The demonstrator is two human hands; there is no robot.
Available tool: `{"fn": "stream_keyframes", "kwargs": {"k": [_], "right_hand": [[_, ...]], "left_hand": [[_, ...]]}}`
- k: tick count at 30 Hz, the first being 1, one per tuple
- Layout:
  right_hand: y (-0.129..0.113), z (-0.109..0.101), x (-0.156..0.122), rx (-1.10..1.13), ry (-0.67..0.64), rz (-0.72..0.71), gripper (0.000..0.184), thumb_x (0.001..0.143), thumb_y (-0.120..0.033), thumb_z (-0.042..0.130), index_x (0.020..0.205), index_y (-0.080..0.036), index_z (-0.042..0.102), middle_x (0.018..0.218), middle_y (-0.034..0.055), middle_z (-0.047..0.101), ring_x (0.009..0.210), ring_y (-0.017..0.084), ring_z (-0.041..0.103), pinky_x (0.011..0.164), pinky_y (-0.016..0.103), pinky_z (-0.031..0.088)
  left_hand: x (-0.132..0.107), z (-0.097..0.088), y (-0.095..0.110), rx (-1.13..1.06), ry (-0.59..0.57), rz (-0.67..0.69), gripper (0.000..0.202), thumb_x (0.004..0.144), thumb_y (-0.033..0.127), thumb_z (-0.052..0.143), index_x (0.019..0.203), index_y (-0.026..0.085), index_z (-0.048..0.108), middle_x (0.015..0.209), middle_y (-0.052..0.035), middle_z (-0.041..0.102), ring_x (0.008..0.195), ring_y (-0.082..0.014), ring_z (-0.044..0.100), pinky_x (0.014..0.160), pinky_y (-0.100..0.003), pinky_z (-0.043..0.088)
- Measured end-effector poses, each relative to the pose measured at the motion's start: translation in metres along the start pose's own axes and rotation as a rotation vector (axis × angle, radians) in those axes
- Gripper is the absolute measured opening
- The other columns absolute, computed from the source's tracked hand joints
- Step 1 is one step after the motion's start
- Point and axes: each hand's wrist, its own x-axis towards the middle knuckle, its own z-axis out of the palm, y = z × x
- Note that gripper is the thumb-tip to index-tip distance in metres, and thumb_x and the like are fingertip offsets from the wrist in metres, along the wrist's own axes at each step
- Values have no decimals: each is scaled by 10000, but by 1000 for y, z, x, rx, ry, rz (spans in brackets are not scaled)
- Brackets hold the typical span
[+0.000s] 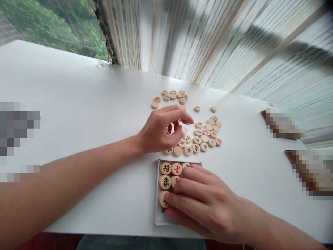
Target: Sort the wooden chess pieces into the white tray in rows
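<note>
Round wooden chess pieces with red or black characters lie scattered on a white table; the main heap sits mid-table, and a smaller group lies farther back. My left hand hovers over the heap's left edge, fingers curled in a pinch on a piece. A small shallow box near the front edge holds several pieces. My right hand lies flat across the box, fingers together, pressing on the pieces inside and hiding most of them.
Striped blinds or curtains hang behind the table, and a window with greenery shows at the back left. Blurred-out items lie at the left edge and at the right side of the table. The table's front edge runs just below the box.
</note>
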Motion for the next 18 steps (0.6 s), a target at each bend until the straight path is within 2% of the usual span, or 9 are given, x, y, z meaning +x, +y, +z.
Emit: {"fn": "stream_keyframes", "kwargs": {"k": [11,18], "right_hand": [[0,3,2,-35,12,-16,117,1025,-145,664,975,-110,763,766,56,679,719,206,547,656,371,417],[0,2,1,-54,14,-18,110,1028,-138,651,979,-130,748,766,52,686,713,203,545,646,366,423]], "left_hand": [[0,0,0,13,-3,12,296,797,-31,560,962,115,757,904,-60,734,671,-105,658,564,-228,538],[0,0,0,14,-2,5,300,796,-27,562,959,137,752,904,-50,741,674,-106,661,570,-228,545]]}}
